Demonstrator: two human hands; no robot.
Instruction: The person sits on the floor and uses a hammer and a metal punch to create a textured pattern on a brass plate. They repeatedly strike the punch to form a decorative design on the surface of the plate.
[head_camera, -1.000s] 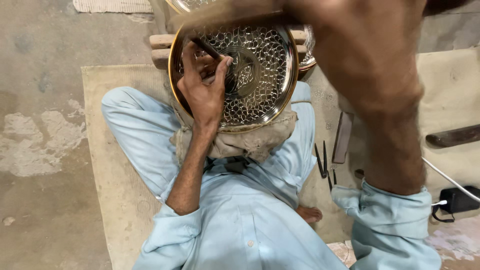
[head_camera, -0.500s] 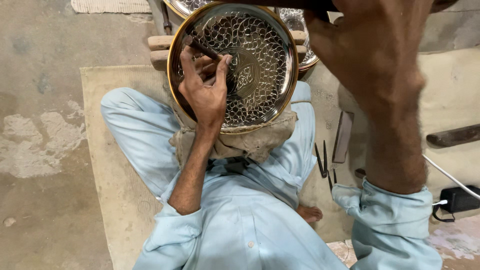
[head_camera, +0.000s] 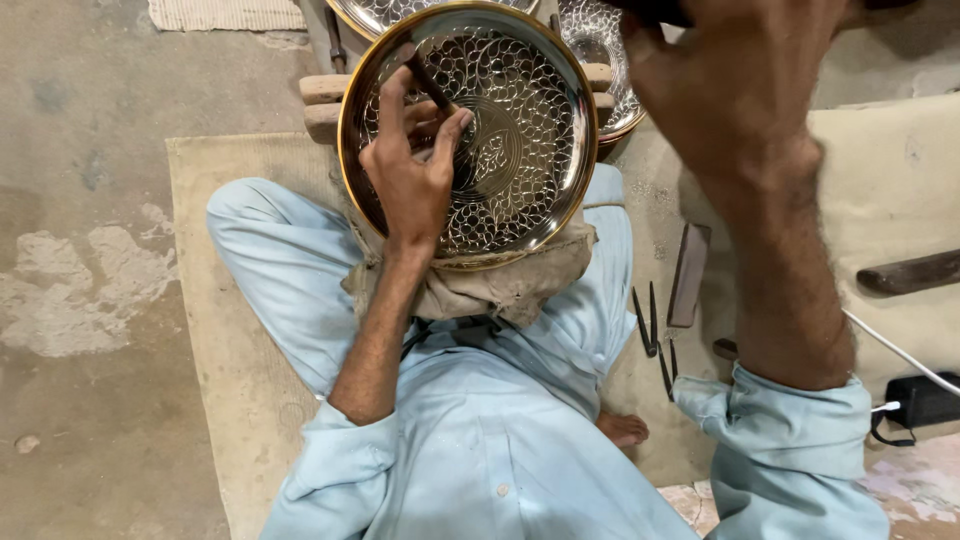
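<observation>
**A Hand Works on a Shiny Patterned Plate**

A person sits on a mat (head_camera: 215, 300) on the floor, legs crossed, in light blue clothes. A big round metal plate (head_camera: 520, 150) leans on the lap, in the middle of the scene, a bit far from the body. It is tilted up, so its face can be seen well. A folded cloth (head_camera: 500, 290) sits under its near edge, likely to keep it from slipping. Its far edge rests on wooden blocks (head_camera: 325, 105).

The left hand (head_camera: 410, 170) lies on the left part of the plate. Its fingers are closed around a thin dark tool (head_camera: 430, 85), and the tip points down at the pattern of small loops. The hand rests on the plate, probably to keep the tool steady.

The right hand (head_camera: 740, 90) is raised high on the right, close to the camera. It looks curled around something dark at the top edge, but I cannot tell what, or how tightly.

More shiny plates (head_camera: 600, 60) stand behind. Small pointed tools (head_camera: 650, 330) and a flat bar (head_camera: 688, 275) lie on the mat to the right, within easy reach. A black charger (head_camera: 920, 400) with a white wire sits at the far right.
</observation>
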